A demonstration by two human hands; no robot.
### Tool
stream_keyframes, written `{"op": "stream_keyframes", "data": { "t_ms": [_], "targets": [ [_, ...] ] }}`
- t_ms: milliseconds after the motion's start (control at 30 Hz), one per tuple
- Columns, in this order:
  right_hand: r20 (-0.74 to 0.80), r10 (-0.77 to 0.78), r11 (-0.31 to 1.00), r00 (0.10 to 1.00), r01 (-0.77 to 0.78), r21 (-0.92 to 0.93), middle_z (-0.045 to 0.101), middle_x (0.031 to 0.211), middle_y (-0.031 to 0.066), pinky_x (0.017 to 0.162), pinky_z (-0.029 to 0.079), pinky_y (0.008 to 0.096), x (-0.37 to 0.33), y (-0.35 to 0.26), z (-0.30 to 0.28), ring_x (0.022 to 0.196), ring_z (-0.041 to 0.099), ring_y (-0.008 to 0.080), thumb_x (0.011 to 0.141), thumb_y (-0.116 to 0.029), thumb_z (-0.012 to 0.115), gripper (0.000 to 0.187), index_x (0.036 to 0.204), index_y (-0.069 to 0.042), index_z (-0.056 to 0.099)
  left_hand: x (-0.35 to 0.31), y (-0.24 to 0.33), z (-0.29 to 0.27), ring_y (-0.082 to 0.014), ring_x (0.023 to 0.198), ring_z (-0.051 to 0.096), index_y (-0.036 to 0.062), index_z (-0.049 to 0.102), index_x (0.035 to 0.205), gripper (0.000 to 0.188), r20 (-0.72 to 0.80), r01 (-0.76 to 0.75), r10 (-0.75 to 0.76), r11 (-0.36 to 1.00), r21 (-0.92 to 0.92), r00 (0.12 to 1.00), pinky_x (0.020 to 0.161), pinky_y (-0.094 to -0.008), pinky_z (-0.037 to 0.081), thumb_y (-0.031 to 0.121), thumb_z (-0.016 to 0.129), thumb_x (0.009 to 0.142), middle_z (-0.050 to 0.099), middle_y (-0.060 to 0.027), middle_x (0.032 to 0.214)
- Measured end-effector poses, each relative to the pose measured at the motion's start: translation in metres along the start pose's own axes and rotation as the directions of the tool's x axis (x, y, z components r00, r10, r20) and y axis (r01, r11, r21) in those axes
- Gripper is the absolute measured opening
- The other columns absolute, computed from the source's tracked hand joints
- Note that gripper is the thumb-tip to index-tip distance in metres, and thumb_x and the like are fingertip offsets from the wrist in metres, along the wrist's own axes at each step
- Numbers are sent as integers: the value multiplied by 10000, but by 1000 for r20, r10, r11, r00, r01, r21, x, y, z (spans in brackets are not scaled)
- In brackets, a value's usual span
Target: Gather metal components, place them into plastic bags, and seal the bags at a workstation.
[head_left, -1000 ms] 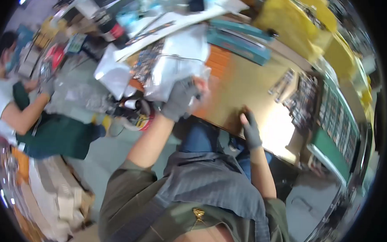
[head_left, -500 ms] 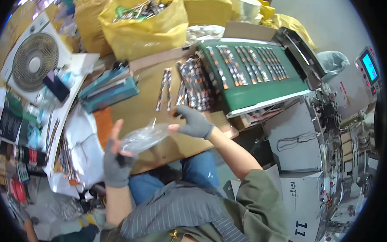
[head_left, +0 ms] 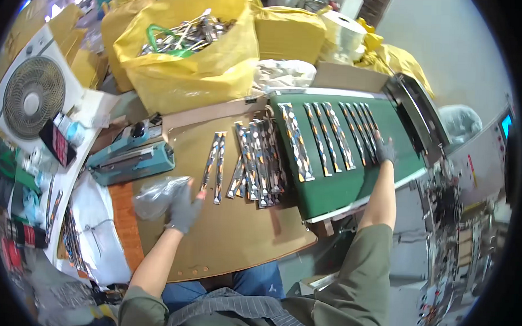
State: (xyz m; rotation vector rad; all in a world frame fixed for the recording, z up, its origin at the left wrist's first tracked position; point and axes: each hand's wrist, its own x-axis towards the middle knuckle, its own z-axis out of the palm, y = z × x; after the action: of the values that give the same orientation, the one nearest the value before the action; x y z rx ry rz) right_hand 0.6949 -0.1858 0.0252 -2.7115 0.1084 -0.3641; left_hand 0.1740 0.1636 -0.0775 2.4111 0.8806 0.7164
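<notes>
My left hand (head_left: 184,210), in a grey fingerless glove, is at the right edge of a crumpled clear plastic bag (head_left: 155,198) on the tan tabletop. Its thumb stands apart from the other fingers, which touch the bag. My right hand (head_left: 385,150), gloved alike, reaches over a green conveyor belt (head_left: 343,189) with fingers stretched out. They lie against the rightmost of several long, slim packets (head_left: 360,132) patterned dark, orange and white. Between my hands, more such packets (head_left: 258,160) are heaped on the table, with two packets (head_left: 215,167) apart at their left.
A teal bench sealer (head_left: 134,163) stands left on the tan table (head_left: 235,242). Beyond it are a white fan (head_left: 34,97) and a phone (head_left: 57,143). A big yellow sack (head_left: 189,86) full of scraps sits at the back. Machinery (head_left: 466,216) fills the right side.
My right hand has left the plastic bag and moved right onto the belt's packets. The bag has moved left and down to the tabletop beside my left hand. The view has shifted.
</notes>
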Motion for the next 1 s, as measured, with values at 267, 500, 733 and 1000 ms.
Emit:
{"op": "stream_keyframes", "data": {
  "t_ms": [267,500,733,1000],
  "targets": [
    [252,-827,530,503,846,50,454,1212,289,947,367,441,-252,-177,-25,1121,450,413,824,-484,523,752,1277,95,363,81,96,15,-375,1255,382,-50,325,1342,795,299,552,-464,707,-442,834,1038,-387,291,577,441,867,388,-274,1345],
    [501,-374,905,780,191,379,509,1152,343,889,444,422,-288,-219,51,1049,541,424,787,-581,527,820,1205,117,415,61,102,61,-442,1151,462,-88,158,1371,871,151,446,-420,825,-348,895,965,-422,378,491,529,835,403,-362,1269],
    [833,-534,759,145,-352,548,640,882,76,629,480,258,-347,-226,63,691,603,139,781,-435,680,572,1053,60,586,84,48,22,-314,1037,573,-65,606,1092,907,466,743,-594,400,-536,656,899,-361,418,724,606,644,612,-225,1065],
    [41,-590,751,806,529,396,582,1119,238,848,449,379,-343,-212,53,1003,573,341,761,-518,657,776,1230,63,447,44,51,-11,-271,960,581,-43,555,1044,701,244,572,-557,547,-611,794,865,-355,425,510,751,661,613,-188,999]
  ]
}}
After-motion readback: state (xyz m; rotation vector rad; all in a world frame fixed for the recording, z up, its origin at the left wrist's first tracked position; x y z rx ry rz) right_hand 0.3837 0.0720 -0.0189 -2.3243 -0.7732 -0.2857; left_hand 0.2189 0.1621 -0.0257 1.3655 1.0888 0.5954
